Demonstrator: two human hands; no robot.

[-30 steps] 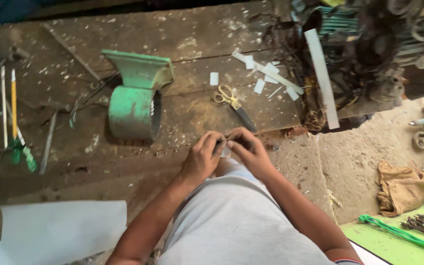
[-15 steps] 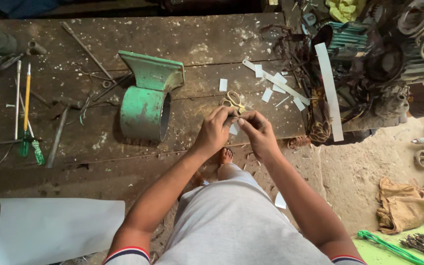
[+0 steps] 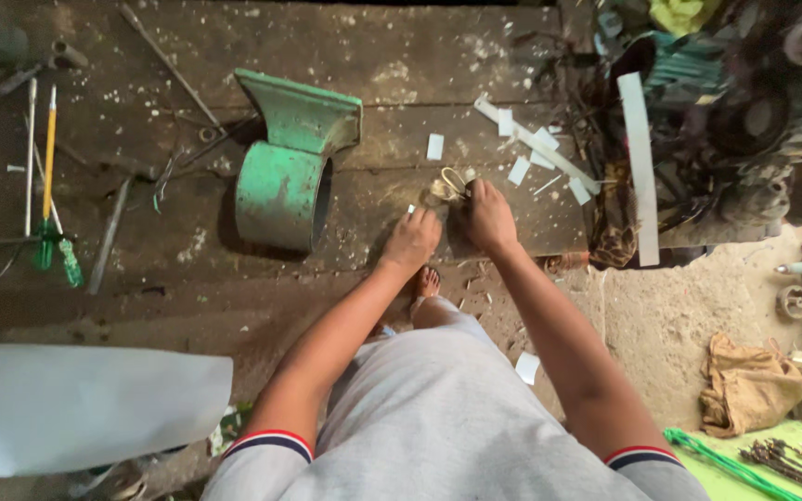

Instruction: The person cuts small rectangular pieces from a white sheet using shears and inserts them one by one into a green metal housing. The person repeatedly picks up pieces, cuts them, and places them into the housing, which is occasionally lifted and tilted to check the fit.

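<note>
Both hands reach onto a dark, worn wooden workbench. My left hand pinches a small white paper piece between its fingertips. My right hand rests on the bench, its fingers on a pair of scissors with pale yellow handles; the blades are hidden under the hand. Several white paper strips and small cut pieces lie just beyond the hands.
A green metal vise-like block stands left of the hands. Screwdrivers and rods lie at far left, a curled white sheet at the near left edge. A long white strip and piled machine parts crowd the right. Sandy floor lies below.
Both hands moved away from my body, out over the bench to the scissors. The right hand came down on the scissors; the left keeps its small white piece.
</note>
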